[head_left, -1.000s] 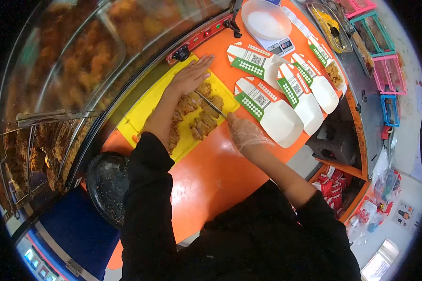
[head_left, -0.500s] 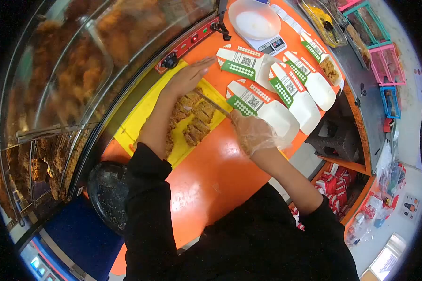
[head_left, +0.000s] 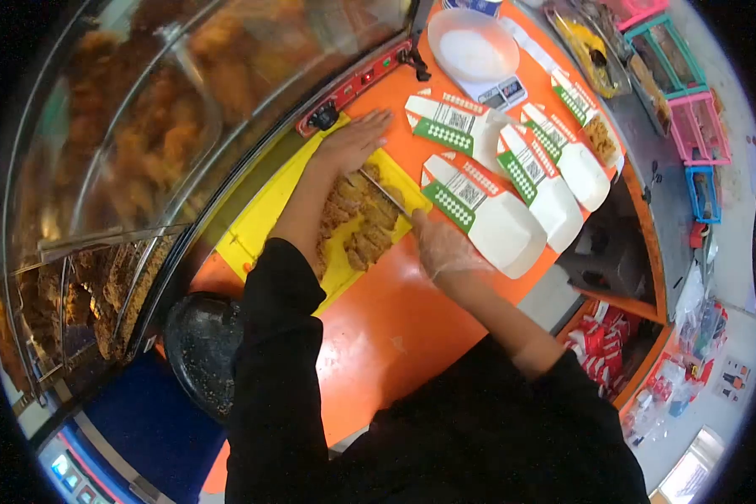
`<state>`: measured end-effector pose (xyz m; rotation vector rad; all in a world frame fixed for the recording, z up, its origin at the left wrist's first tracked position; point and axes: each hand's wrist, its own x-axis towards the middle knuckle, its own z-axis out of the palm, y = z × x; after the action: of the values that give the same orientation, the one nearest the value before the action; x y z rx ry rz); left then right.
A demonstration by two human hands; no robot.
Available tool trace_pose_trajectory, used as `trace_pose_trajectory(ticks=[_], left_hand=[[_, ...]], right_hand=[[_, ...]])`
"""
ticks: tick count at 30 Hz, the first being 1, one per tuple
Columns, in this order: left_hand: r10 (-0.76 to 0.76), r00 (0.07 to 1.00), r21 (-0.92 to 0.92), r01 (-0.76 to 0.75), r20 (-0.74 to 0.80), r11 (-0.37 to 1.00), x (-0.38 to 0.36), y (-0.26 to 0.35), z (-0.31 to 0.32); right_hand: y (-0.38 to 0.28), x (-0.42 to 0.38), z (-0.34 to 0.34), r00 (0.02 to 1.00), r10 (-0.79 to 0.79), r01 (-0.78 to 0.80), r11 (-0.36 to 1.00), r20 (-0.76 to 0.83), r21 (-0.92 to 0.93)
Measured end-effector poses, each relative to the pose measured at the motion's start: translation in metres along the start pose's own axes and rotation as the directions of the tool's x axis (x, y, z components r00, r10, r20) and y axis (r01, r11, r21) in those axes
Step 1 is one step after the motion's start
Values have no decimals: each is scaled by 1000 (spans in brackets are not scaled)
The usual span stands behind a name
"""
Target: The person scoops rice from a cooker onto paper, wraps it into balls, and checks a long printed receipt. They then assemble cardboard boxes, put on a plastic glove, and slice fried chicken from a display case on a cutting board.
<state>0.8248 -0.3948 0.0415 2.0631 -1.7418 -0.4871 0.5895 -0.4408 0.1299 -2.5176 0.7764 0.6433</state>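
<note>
Pieces of breaded fried chicken point(head_left: 368, 247) lie cut on a yellow cutting board point(head_left: 260, 223) on the orange counter. My right hand point(head_left: 447, 249), in a clear plastic glove, is wrapped round the handle of a knife point(head_left: 384, 192). The blade reaches left across the chicken at the far end of the pieces. Bare and with fingers stretched out together, my left hand point(head_left: 354, 141) rests over the far part of the board, beyond the knife tip. Its forearm hides part of the board and some of the chicken.
Several white paper trays with green flaps point(head_left: 504, 235) lie right of the board; one holds food point(head_left: 599, 139). Behind them a bowl point(head_left: 474, 46) sits on a digital scale point(head_left: 504, 92). A glass display case point(head_left: 143, 126) borders the left, with a black pan point(head_left: 200, 353) below.
The whole view has shifted slightly, so the counter things appear further right and lower. My right hand and the knife have moved a little left relative to the trays; my left hand stays outstretched.
</note>
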Motion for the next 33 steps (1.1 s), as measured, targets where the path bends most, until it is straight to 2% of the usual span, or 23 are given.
trace_pose_trajectory(ticks=[1,4,5,7,9,10,11,13,14,16,18,22,24,25,28,30,31,32,33], left_hand=[[20,999,70,-23,37,997,2,5,-1],[-8,999,71,6,38,997,7,4,1],[-23,1000,92,22,12,996,7,4,-3],[-62,997,-66,65,48,996,-1,7,-6],[-48,999,-106,46,-11,993,-27,33,-40],[-27,998,-158,18,-58,987,-46,50,-60],[-14,992,-148,-6,-129,989,-67,62,-75],[-26,989,-164,3,-142,986,-114,72,-90],[-21,985,-169,-8,-169,986,-132,71,-97],[-62,983,-177,31,-174,984,-163,64,-91],[-100,978,-185,65,-185,981,-181,48,-74],[-90,952,-322,-10,-293,947,-188,7,-42],[-181,976,-393,120,-123,912,-190,-6,-34],[-174,977,-401,113,-121,909,-190,-7,-31],[-123,986,-360,76,-111,930,-192,-5,-16],[-121,991,-233,107,-48,967,-191,-5,-12],[-120,991,-160,108,-67,981,-191,-2,-13],[-120,991,-175,107,-65,979,-190,-3,-12],[-100,981,-81,88,-168,993,-189,-4,-13]], right_hand=[[0,1,6,1000,12,-12,1000,0,24],[10,1,12,997,41,-44,998,59,51],[14,4,10,999,-37,37,997,-10,69],[13,-3,5,988,-132,139,987,-80,83],[3,-28,-14,991,-68,58,994,-111,-91],[-3,-42,-17,991,-82,73,993,-103,-93],[-11,-58,-17,967,-162,145,985,-198,-97],[-22,-77,23,881,-304,285,953,-363,-106],[-39,-82,31,877,-309,292,951,-368,-103],[-74,-94,43,964,-258,260,966,-67,19],[-88,-90,69,961,-255,259,966,-109,16],[-104,-80,94,946,-217,240,968,-243,70],[-110,-81,91,952,-206,219,975,-228,32],[-114,-83,86,957,-205,208,978,-203,-6],[-119,-88,72,969,-201,188,977,-146,-95],[-121,-90,80,984,-143,133,986,-103,-95],[-120,-93,86,994,-98,92,991,-56,-94],[-117,-89,99,995,-89,84,991,-46,-101],[-110,-79,116,994,-90,84,993,-67,-87]])
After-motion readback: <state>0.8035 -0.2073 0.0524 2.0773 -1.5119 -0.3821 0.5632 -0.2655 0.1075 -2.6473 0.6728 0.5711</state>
